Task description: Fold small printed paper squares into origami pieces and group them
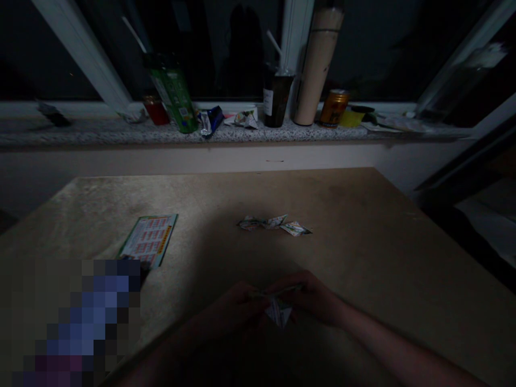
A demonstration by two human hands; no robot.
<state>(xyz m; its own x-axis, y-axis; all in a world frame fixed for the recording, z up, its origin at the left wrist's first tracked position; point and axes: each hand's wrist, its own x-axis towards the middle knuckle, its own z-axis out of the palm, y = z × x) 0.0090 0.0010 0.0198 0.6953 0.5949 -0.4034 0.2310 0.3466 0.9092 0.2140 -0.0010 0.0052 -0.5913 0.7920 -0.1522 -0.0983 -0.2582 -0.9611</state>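
A small folded piece of paper (279,313) sits between the fingers of the left hand (243,305) and the right hand (313,294), low in the middle of the view, over the near part of the surface (363,231). It is pale, greyish in the deep shadow, with faint printed lines (too dim to read). Its clearest part is a creased, pointed flap, roughly triangular, whose tip points down toward the person. Thinner edges spread out sideways above the flap, partly covered by the fingers. Whether the paper touches the surface cannot be told.
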